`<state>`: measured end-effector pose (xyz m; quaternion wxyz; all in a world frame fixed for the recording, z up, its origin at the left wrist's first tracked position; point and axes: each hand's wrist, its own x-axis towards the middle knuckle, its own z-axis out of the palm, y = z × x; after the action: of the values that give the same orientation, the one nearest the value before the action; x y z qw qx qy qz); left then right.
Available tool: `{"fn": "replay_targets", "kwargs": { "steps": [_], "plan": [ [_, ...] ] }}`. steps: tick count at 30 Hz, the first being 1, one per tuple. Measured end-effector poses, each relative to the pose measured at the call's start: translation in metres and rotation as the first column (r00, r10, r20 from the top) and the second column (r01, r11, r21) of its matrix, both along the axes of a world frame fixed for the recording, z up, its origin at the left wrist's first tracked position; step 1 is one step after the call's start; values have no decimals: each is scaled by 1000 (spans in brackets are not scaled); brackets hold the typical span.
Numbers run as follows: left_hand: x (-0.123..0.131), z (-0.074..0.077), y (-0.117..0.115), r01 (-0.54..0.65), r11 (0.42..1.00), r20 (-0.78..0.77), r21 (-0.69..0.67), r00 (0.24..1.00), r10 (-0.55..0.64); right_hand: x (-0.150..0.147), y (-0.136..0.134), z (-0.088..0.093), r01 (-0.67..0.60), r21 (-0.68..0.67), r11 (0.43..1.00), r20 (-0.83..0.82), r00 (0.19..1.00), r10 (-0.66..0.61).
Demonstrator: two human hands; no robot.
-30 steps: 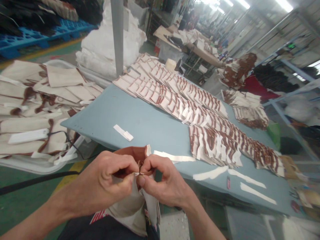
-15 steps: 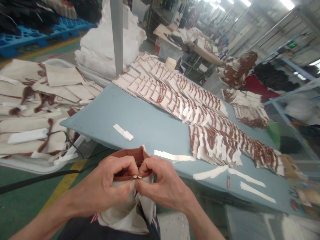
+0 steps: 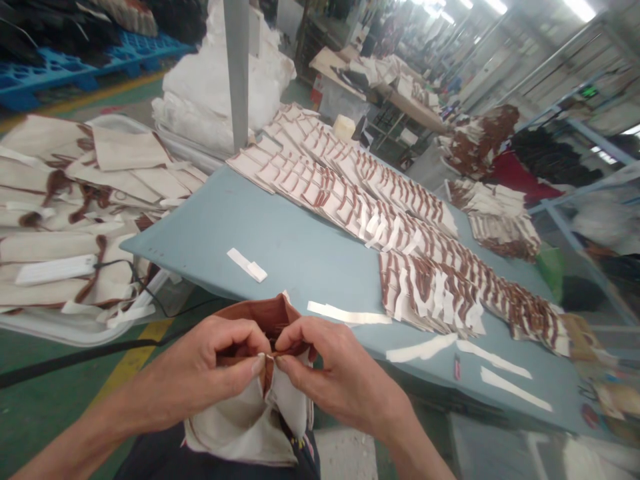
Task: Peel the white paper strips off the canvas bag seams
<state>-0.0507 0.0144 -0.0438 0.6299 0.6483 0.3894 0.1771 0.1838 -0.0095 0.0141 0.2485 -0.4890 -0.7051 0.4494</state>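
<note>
A cream fabric piece (image 3: 235, 427) with a brown inner band rests over my lap at the table's front edge. My left hand (image 3: 220, 367) pinches its upper edge between thumb and forefinger. Close beside it, my right hand (image 3: 325, 373) pinches the same edge on the other side of a seam. A narrow brown strip shows between the two thumbs. The brown band (image 3: 265, 315) stands up behind my fingers. Whatever small part lies under the fingertips is too hidden to make out.
The blue-grey table (image 3: 200, 233) bears long rows of cream and brown pieces (image 3: 320, 180). White strips (image 3: 350, 313) and a small pink tool (image 3: 457, 367) lie near its front edge. A bin of similar pieces (image 3: 60, 253) stands at left, beside a grey post (image 3: 237, 73).
My hands have drawn slightly apart at the pinched edge, and the brown strip between the thumbs now shows more. The fabric's lower part has shifted a little left.
</note>
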Motion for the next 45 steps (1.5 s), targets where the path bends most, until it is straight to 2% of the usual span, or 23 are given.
{"fn": "replay_targets", "kwargs": {
  "steps": [4,7,12,15,19,23,27,30,34,36,38,41,43,45],
  "plan": [
    [-2,1,0,34,995,-49,95,998,-29,-1,-4,-4,-13,139,990,28,1000,9],
    [3,4,0,4,987,-60,159,998,6,-1,-6,-8,-40,251,967,93,996,17],
    [9,6,-3,-38,966,20,254,999,34,2,-8,-12,-101,462,881,204,979,6],
    [9,6,-5,-45,953,65,299,998,26,3,-7,-12,-129,512,849,247,969,-2],
    [9,6,-7,-51,927,41,372,998,38,2,-5,-10,-162,520,839,289,957,5],
    [7,5,-12,-31,909,-7,416,999,37,1,-3,-6,-199,465,863,318,947,46],
    [9,3,-19,12,907,-73,421,997,21,-2,-3,-5,-179,393,902,314,948,51],
    [13,2,-24,-9,910,-93,415,994,52,-4,-6,-6,-164,413,896,333,943,19],
    [14,1,-26,-40,951,-98,308,992,73,-7,-11,-10,-179,440,880,362,932,9],
    [13,2,-26,-35,967,-112,251,992,64,-7,-10,-11,-121,344,931,279,960,21],
    [10,3,-26,-12,983,-111,182,993,33,-7,-7,-11,-38,148,988,166,986,14],
    [6,1,-27,19,994,-122,107,993,-6,-6,1,-8,11,-84,996,88,996,-3],
    [4,-2,-28,21,996,-139,92,990,-8,-6,3,-5,-5,-124,992,100,995,18],
    [3,-4,-27,21,996,-141,86,990,-8,-7,3,-3,-41,-105,994,143,988,56]
  ]
}}
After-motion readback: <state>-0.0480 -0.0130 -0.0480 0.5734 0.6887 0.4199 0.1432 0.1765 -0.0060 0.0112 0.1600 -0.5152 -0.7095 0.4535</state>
